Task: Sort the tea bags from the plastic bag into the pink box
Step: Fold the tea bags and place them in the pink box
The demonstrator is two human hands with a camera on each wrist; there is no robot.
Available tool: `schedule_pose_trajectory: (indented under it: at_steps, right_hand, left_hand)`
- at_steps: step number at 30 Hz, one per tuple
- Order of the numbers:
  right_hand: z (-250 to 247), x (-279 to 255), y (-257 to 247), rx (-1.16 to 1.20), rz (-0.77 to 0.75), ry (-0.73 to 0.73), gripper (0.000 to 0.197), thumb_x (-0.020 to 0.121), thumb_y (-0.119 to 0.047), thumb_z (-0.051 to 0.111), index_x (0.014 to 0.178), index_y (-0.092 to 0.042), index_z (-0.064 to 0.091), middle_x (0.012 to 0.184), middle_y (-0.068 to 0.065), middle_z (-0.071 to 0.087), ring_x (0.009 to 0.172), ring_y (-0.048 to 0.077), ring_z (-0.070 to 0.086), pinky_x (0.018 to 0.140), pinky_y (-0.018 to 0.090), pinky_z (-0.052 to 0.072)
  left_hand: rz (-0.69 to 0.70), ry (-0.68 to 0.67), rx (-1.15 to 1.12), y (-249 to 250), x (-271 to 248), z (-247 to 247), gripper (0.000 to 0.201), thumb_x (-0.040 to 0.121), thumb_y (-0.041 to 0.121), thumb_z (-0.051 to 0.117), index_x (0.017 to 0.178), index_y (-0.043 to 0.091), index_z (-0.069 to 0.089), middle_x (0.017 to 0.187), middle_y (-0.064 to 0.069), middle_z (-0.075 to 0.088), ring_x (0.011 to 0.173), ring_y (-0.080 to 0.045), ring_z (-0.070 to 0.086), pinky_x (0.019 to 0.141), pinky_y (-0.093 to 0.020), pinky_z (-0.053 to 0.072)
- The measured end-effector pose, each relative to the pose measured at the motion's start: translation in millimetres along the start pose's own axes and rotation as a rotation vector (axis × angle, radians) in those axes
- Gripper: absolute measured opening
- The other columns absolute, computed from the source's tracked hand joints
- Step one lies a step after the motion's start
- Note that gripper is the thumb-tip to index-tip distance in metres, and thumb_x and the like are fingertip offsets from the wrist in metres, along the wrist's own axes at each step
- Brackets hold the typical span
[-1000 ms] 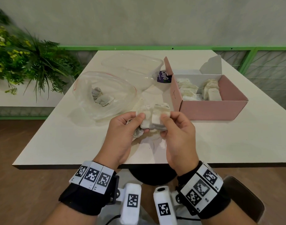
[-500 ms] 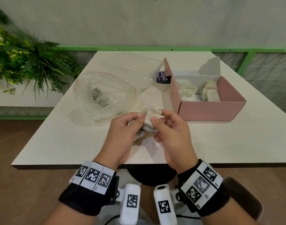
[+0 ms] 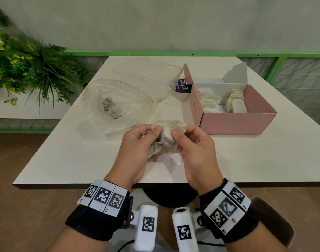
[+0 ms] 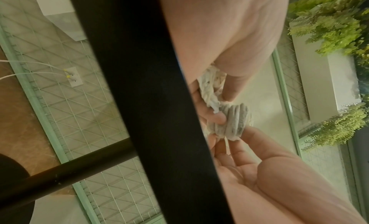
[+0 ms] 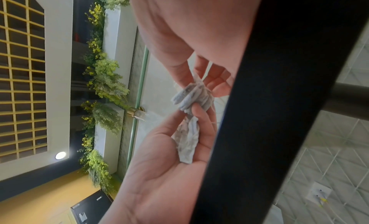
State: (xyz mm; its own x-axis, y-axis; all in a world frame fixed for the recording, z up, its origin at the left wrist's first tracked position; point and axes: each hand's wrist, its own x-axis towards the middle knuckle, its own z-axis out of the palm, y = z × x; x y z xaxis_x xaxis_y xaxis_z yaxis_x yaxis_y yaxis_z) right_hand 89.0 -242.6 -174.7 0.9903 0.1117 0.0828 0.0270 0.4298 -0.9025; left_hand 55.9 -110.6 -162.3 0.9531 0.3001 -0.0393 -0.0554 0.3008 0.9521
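Over the near part of the white table [image 3: 264, 160], both hands hold a crumpled bunch of pale tea bags [image 3: 169, 132] [image 4: 233, 120] [image 5: 194, 98]. My left hand [image 3: 154, 135] [image 4: 221, 107] [image 5: 201, 117] pinches its left side, and another bag hangs down in that palm. My right hand [image 3: 177, 132] [image 4: 233, 140] [image 5: 199, 83] pinches the right side between thumb and fingers. The open pink box [image 3: 233, 124] stands just right of the hands, with tea bags [image 3: 210, 100] inside. The clear plastic bag [image 3: 117, 95] lies to the left with a few tea bags [image 3: 113, 110] in it.
A clear plastic container [image 3: 148, 73] sits behind the bag, with a purple label [image 3: 182, 86] beside the box. A green plant [image 3: 28, 70] stands off the table's left side. The table's front edge [image 3: 64, 185] is close below my wrists.
The tea bags were held side by side and are now squeezed into a rounder bunch. My right thumb has shifted left, closer to the left hand.
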Motion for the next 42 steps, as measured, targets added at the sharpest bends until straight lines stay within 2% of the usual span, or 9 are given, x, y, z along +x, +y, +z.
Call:
schedule_pose_trajectory:
  at_steps: [6, 15, 19, 22, 29, 32, 35, 40, 42]
  right_hand:
    - [-1, -2, -6, 0.117, 0.036, 0.019, 0.009, 0.088, 0.001, 0.065, 0.096, -0.001, 0.067, 0.097, 0.02, 0.069, 0.092, 0.034, 0.065, 0.089, 0.049, 0.053]
    - [-3, -3, -12, 0.231, 0.09, -0.003, 0.014, 0.089, 0.003, 0.063, 0.102, 0.0, 0.065, 0.106, 0.025, 0.064, 0.098, 0.035, 0.063, 0.095, 0.053, 0.05]
    - [-10, -4, -23, 0.397, 0.207, -0.104, 0.013, 0.084, -0.001, 0.06, 0.095, -0.005, 0.061, 0.086, 0.012, 0.065, 0.071, 0.023, 0.066, 0.062, 0.032, 0.057]
    - [-13, -5, -26, 0.484, 0.275, -0.147, 0.012, 0.083, -0.002, 0.057, 0.093, -0.008, 0.061, 0.077, 0.009, 0.064, 0.06, 0.019, 0.063, 0.055, 0.027, 0.054]
    - [2, -5, -3, 0.014, 0.052, -0.13, 0.016, 0.087, 0.004, 0.068, 0.097, -0.009, 0.068, 0.089, 0.013, 0.071, 0.083, 0.026, 0.068, 0.073, 0.041, 0.059]
    - [2, -4, 0, -0.002, 0.035, -0.042, 0.033, 0.086, 0.0, 0.072, 0.114, -0.016, 0.065, 0.089, 0.018, 0.067, 0.086, 0.032, 0.066, 0.084, 0.052, 0.056]
    - [2, -4, 0, -0.032, 0.016, -0.05, 0.023, 0.091, 0.0, 0.068, 0.11, -0.011, 0.07, 0.095, 0.019, 0.072, 0.09, 0.033, 0.068, 0.088, 0.054, 0.056]
    - [0, -4, -2, 0.053, -0.028, 0.008, 0.01, 0.088, -0.003, 0.068, 0.098, -0.003, 0.071, 0.096, 0.018, 0.07, 0.091, 0.029, 0.066, 0.085, 0.042, 0.056]
    - [-2, -3, -7, 0.14, 0.0, 0.015, 0.01, 0.089, 0.003, 0.063, 0.092, -0.003, 0.07, 0.092, 0.016, 0.069, 0.088, 0.026, 0.065, 0.079, 0.034, 0.055]
  left_hand:
    - [0.016, 0.026, -0.024, 0, 1, 1, 0.015, 0.098, 0.01, 0.062, 0.091, 0.001, 0.073, 0.085, -0.012, 0.075, 0.073, -0.017, 0.073, 0.064, -0.025, 0.059]
    - [-0.036, 0.068, -0.063, 5, 1, 0, 0.016, 0.099, 0.016, 0.063, 0.096, 0.004, 0.072, 0.085, -0.012, 0.075, 0.063, -0.02, 0.07, 0.063, -0.031, 0.062]
    - [-0.002, 0.08, -0.064, 3, 2, -1, 0.02, 0.102, 0.013, 0.058, 0.094, 0.003, 0.072, 0.084, -0.016, 0.076, 0.073, -0.02, 0.073, 0.061, -0.027, 0.06]
    - [0.001, 0.075, -0.05, 1, 3, -1, 0.021, 0.101, 0.015, 0.06, 0.1, -0.001, 0.073, 0.093, -0.021, 0.076, 0.079, -0.022, 0.072, 0.062, -0.026, 0.059]
    - [0.015, -0.07, 0.037, 4, -3, 0, 0.026, 0.1, 0.004, 0.056, 0.09, 0.01, 0.08, 0.086, -0.011, 0.077, 0.076, -0.017, 0.071, 0.061, -0.028, 0.058]
    - [-0.017, -0.097, -0.027, 5, -3, 2, 0.027, 0.099, 0.02, 0.059, 0.092, 0.008, 0.081, 0.096, -0.02, 0.077, 0.087, -0.027, 0.073, 0.076, -0.037, 0.061]
    - [-0.095, -0.09, -0.124, 7, -3, 2, 0.039, 0.095, 0.03, 0.059, 0.113, -0.001, 0.073, 0.115, -0.032, 0.07, 0.104, -0.039, 0.068, 0.095, -0.05, 0.052]
    - [-0.129, -0.035, -0.095, 8, 2, -3, 0.053, 0.083, -0.003, 0.045, 0.13, 0.017, 0.059, 0.108, -0.01, 0.076, 0.089, -0.027, 0.07, 0.077, -0.04, 0.051]
    - [-0.096, -0.013, -0.056, 8, 2, -3, 0.057, 0.088, -0.014, 0.038, 0.133, 0.016, 0.054, 0.112, -0.012, 0.076, 0.093, -0.026, 0.074, 0.076, -0.04, 0.055]
